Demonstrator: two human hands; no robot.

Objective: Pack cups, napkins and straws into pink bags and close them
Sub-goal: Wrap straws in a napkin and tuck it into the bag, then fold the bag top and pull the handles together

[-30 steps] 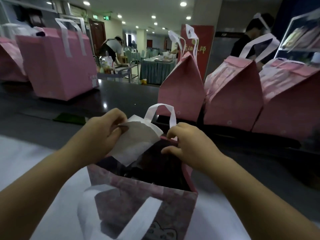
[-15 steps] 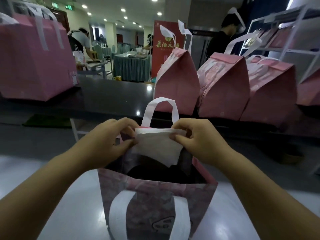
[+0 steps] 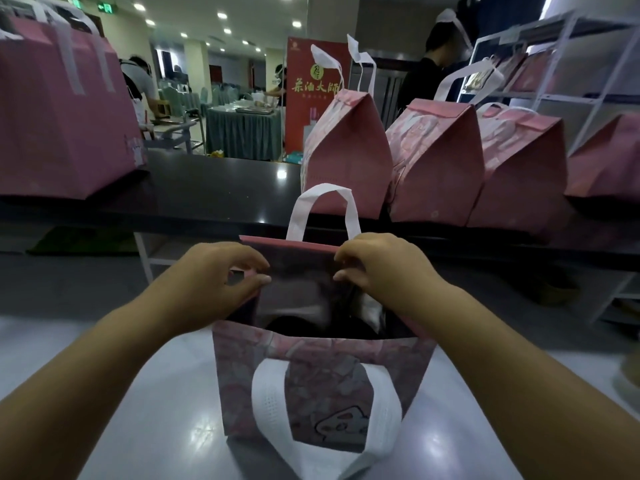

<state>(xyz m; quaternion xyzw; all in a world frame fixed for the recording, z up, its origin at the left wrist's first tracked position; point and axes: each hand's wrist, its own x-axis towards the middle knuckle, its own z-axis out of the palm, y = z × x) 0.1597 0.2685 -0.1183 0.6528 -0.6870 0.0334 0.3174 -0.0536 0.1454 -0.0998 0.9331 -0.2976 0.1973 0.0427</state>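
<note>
Pink bag stands at the white worktop's near edge, mouth open. White napkin, held above it half a second ago, now lies inside; packing looks done, closing next. Left hand and right hand pinch the back rim. Red banner: "茶油大師".

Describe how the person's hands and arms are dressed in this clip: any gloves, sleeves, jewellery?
Both the left hand and the right hand are bare, with no gloves, rings or watch visible. Both forearms are uncovered right down to the frame's edge, so no sleeve shows. Fingernails look short and unpainted.
</note>
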